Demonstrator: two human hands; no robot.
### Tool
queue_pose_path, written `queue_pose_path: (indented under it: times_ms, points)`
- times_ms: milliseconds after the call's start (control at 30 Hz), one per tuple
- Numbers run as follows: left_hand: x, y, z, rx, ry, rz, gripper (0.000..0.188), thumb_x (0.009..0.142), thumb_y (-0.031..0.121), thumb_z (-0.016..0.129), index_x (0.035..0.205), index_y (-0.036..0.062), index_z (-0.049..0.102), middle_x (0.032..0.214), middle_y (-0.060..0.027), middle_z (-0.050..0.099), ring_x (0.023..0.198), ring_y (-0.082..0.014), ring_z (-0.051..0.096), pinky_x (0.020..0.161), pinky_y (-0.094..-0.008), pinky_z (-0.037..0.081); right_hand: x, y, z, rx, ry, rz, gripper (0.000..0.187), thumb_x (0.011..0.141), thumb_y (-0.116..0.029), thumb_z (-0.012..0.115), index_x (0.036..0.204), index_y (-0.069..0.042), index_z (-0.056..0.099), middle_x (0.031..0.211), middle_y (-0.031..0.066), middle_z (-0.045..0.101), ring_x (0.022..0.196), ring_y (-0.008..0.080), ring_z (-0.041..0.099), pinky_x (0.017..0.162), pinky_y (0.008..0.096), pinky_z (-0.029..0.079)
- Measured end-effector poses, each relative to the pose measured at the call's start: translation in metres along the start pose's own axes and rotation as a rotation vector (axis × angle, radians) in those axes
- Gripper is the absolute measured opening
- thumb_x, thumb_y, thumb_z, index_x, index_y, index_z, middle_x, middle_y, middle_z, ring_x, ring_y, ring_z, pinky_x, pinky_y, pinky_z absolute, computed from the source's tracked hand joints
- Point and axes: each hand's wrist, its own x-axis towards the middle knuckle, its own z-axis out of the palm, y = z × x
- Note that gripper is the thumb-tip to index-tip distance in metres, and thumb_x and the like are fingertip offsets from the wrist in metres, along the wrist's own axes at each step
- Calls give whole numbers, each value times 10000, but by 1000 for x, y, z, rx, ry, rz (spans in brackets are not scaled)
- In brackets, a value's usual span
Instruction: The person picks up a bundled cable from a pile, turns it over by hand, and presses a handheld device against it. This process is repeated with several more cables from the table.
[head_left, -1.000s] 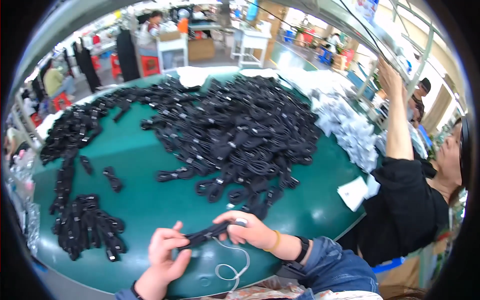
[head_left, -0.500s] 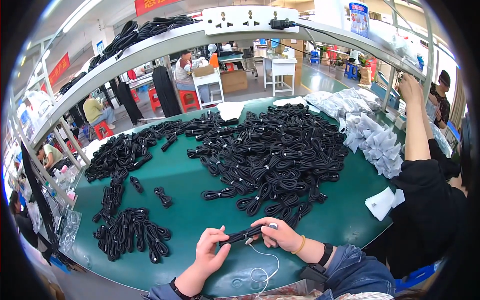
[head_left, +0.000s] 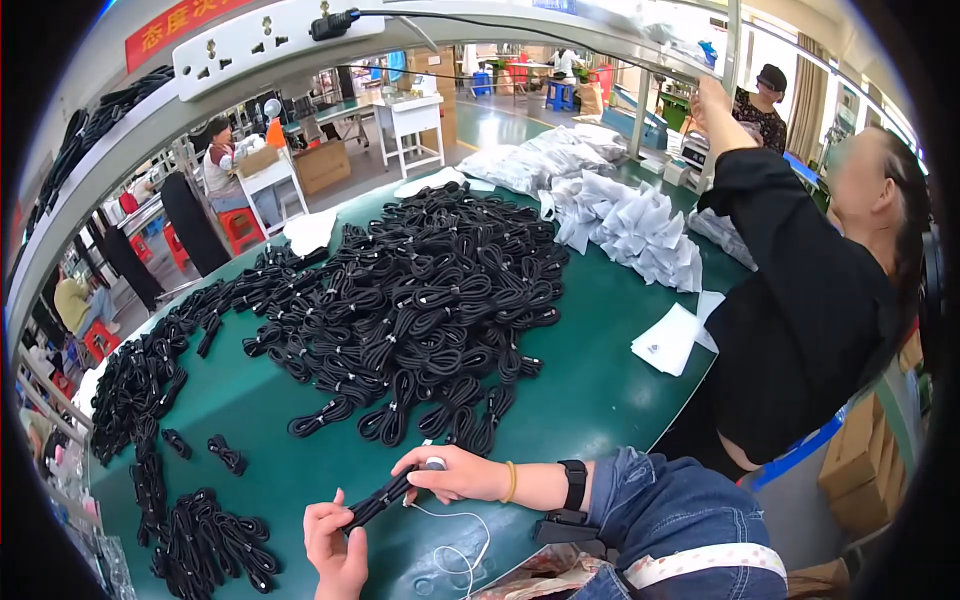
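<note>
My left hand (head_left: pixel 336 548) pinches one end of a coiled black cable bundle (head_left: pixel 375 503) between thumb and fingers. At the bundle's other end my right hand (head_left: pixel 455 474) has its fingers closed round it. A small grey-white piece (head_left: pixel 435 463) sits at the right hand's fingers. A thin white cord (head_left: pixel 475 520) runs from beside the bundle and loops down onto the table; whether its plug is joined to the cable, I cannot tell. Beyond my hands lies a large heap of similar black cable bundles (head_left: pixel 430 290).
Smaller piles of cable bundles (head_left: pixel 205 540) lie at the left of the green table (head_left: pixel 300 465). White packets (head_left: pixel 640 230) and flat white bags (head_left: pixel 668 340) are at the right. A co-worker in black (head_left: pixel 800 270) stands there, arm raised. A power strip (head_left: pixel 270 45) hangs above.
The view has swung to the right, so the table and heap appear further left and more of the co-worker shows. Both hands still hold the cable bundle.
</note>
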Motion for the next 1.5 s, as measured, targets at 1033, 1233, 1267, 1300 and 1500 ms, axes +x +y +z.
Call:
queue_pose_path:
  times_ms: [1033, 1233, 1267, 1300, 1500]
  points:
    - [0, 3, -2, 45, -20, 19, 179, 725, 60, 519, 885, 6, 460, 867, -118, 399, 796, -175, 423, 907, -443, 320, 0, 4, 0, -19, -15, -55, 335, 812, -303, 501, 1034, -52, 484, 727, 28, 567, 492, 23, 421, 412, 156, 338]
    - [1, 4, 0, 10, 28, 20, 191, 673, 12, 525, 860, -1, 486, 844, -128, 428, 765, -189, 447, 889, -456, 340, -1, 3, 0, -30, -16, -49, 333, 814, -301, 498, 1035, -52, 483, 729, 30, 566, 492, 25, 421, 413, 156, 338]
    - [2, 4, 1, 4, 47, 21, 200, 649, -9, 530, 846, -6, 498, 831, -133, 443, 748, -196, 459, 880, -463, 351, -2, 3, -1, -31, -13, -49, 332, 814, -298, 498, 1036, -51, 482, 731, 30, 567, 490, 26, 421, 413, 157, 338]
    - [1, 4, 0, 8, 53, 17, 200, 649, -9, 530, 846, -6, 498, 831, -133, 443, 748, -196, 459, 880, -463, 351, -1, 3, 0, -28, -16, -46, 331, 815, -295, 497, 1037, -50, 481, 732, 31, 567, 489, 26, 420, 413, 157, 339]
    - [4, 6, -2, 35, 43, 24, 219, 632, -22, 534, 847, 1, 504, 824, -130, 457, 739, -194, 469, 874, -457, 361, 1, 6, -1, -37, -32, -43, 329, 816, -284, 495, 1044, -47, 477, 741, 32, 570, 484, 30, 420, 416, 160, 344]
